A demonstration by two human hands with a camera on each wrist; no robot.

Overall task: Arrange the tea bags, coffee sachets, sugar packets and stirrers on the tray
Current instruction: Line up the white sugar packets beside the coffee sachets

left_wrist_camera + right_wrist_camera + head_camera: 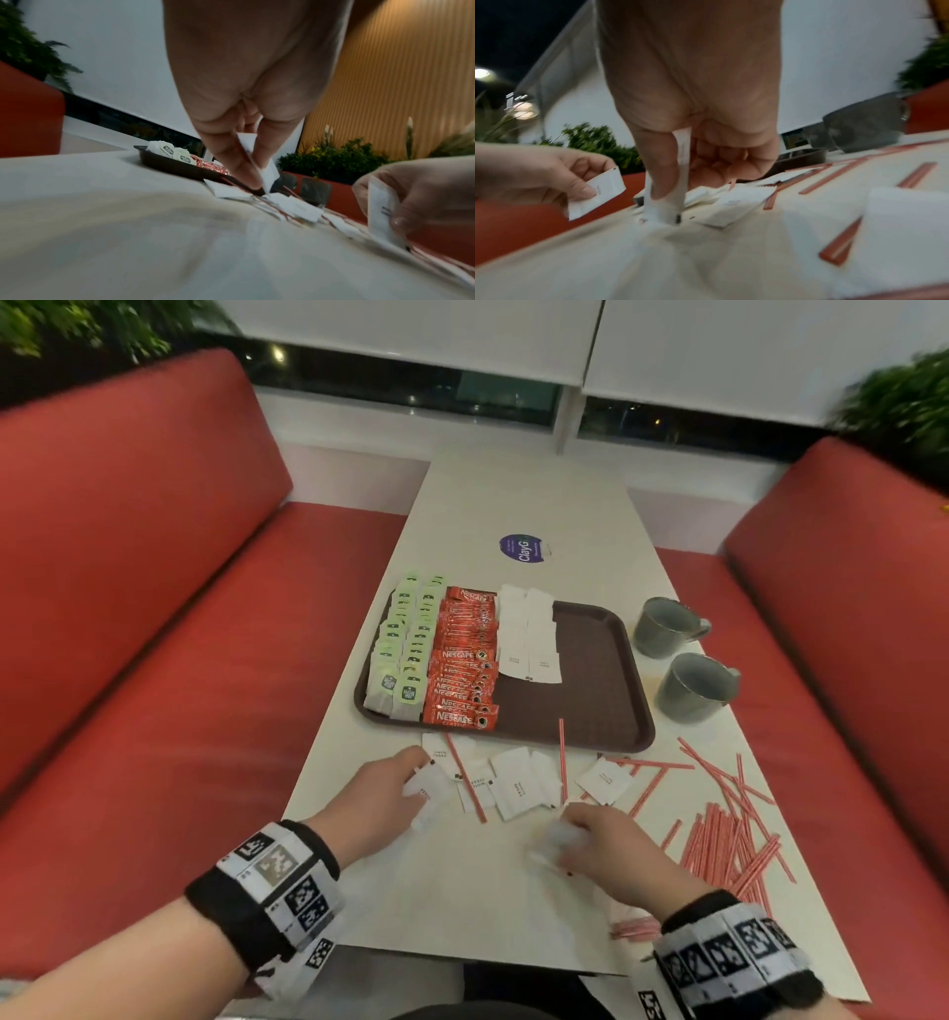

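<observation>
A brown tray [590, 711] holds rows of green-tagged tea bags [405, 649], red coffee sachets [464, 665] and white sugar packets [529, 634]. More white sugar packets [516, 788] lie loose on the table in front of the tray. My left hand [405, 783] pinches one white sugar packet [267, 174] just above the table. My right hand [580, 834] holds white sugar packets [664, 205] upright, their lower edge on the table. Red-striped stirrers [729, 839] lie scattered at the right.
Two grey mugs [667, 626] [696, 685] stand right of the tray. A round purple sticker [523, 549] is on the table beyond it. Red benches [154, 608] flank the pale table [462, 906]; plants [904, 408] stand behind them.
</observation>
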